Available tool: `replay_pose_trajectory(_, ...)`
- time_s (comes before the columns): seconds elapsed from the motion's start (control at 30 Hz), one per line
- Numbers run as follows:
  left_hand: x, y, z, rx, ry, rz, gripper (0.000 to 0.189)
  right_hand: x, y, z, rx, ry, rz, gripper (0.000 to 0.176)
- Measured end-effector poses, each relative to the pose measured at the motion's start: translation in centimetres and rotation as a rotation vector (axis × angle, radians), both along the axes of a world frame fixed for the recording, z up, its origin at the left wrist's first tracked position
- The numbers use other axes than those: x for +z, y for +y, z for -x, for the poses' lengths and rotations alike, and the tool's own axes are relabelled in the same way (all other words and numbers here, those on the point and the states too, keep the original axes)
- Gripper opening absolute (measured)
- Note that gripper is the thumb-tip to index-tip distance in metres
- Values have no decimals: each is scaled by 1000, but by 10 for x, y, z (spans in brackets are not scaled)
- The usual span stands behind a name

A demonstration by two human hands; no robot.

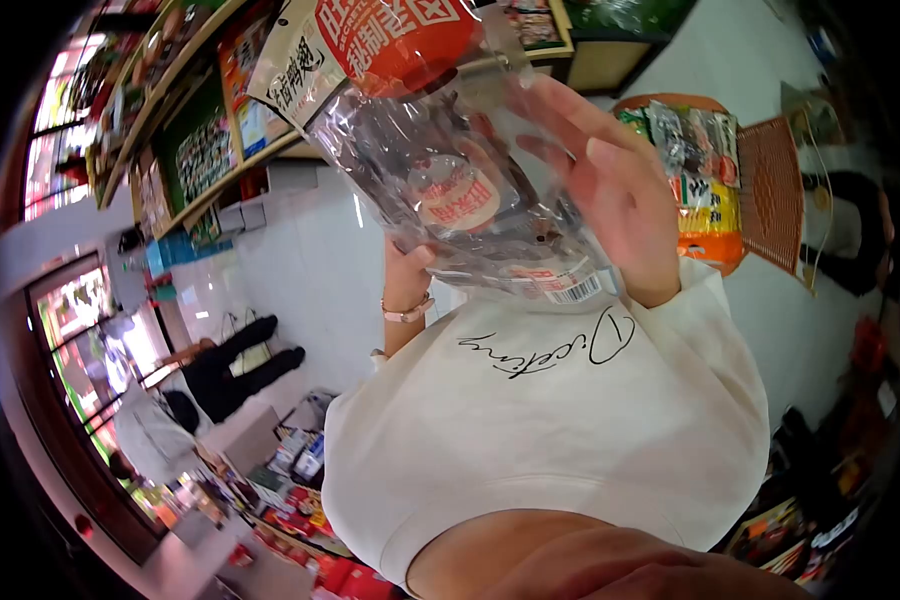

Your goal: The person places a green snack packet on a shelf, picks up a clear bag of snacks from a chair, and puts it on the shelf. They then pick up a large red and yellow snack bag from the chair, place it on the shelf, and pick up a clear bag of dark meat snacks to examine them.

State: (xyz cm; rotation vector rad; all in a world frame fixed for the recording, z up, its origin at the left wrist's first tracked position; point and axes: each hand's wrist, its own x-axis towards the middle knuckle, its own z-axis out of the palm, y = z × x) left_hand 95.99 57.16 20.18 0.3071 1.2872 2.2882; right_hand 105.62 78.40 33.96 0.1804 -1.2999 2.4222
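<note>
A clear plastic snack bag (460, 190) with a red and cream printed label at its top fills the upper middle. Dark pieces and a small round-labelled packet show through it, and a barcode sits at its lower corner. My left hand (407, 272), with a bracelet on the wrist, is closed on the bag's lower left edge; some of its fingers are hidden behind the plastic. At the bag's right side is my right hand (625, 190), slightly blurred, with its fingers spread and partly overlapping the clear plastic.
Shelves of packaged goods (205, 150) line the upper left. A woven chair (773, 185) at the right bears colourful packets (708, 205). One person in a grey top (155, 430) is at the left; another person's dark clothing (850, 230) shows far right. More packets (300, 510) lie at lower left.
</note>
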Motion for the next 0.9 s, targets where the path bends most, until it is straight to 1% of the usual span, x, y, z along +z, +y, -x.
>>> replay_pose_trajectory(0.03, 5, -3, -4, 68, -5, -9, 63, 4, -6, 8, 32, -8, -73, 53)
replay_pose_trajectory(0.07, 6, -9, -5, 137, -10, -20, 63, 7, -12, 16, 91, 7, -63, 55)
replay_pose_trajectory(0.13, -1, -28, -1, 160, 6, 20, 75, 9, -18, 35, 185, 28, -102, 56)
replay_pose_trajectory(0.2, 0, -39, 6, 198, 11, 57, 81, 10, -21, 56, 258, 43, -146, 56)
replay_pose_trajectory(0.27, 6, -45, 15, 253, 10, 95, 82, 10, -23, 79, 310, 58, -191, 57)
replay_pose_trajectory(0.37, 15, -43, 36, 358, -10, -20, 81, 17, -26, 121, 400, 18, -138, 56)
replay_pose_trajectory(0.47, 13, -44, 66, 383, -44, 2, 82, 20, -21, 171, 415, -35, -130, 51)
replay_pose_trajectory(0.57, 14, -38, 98, 426, -31, -5, 83, 24, -14, 225, 370, 0, -96, 41)
replay_pose_trajectory(0.67, 25, -26, 133, 520, -26, -11, 83, 37, -9, 273, 343, -47, -170, 32)
replay_pose_trajectory(0.77, 27, -14, 159, 563, -73, -9, 85, 35, 1, 320, 384, 6, -117, 22)
replay_pose_trajectory(0.9, 29, -11, 181, 643, -113, -3, 84, 40, -9, 369, 479, -57, -50, 20)
